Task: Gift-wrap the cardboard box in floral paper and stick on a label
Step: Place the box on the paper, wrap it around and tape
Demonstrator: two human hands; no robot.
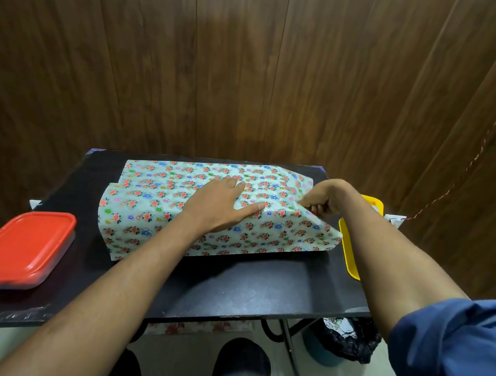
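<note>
The floral paper (146, 204), pale green with small red and blue flowers, lies folded over the box in the middle of the black table (244, 286). The cardboard itself is fully hidden under the paper. My left hand (218, 204) lies flat on top of the wrapped box with straight fingers, pressing the paper down. To its right, my right hand (327, 198) pinches the paper's upper edge near the right end of the box. Loose paper flaps stick out past both ends. No label is in view.
A clear container with a red lid (19, 246) sits at the table's front left corner. A yellow tray (349, 249) lies at the right edge, partly behind my right arm. A bin with a black bag (343, 341) stands under the table. Wood panelling rises close behind.
</note>
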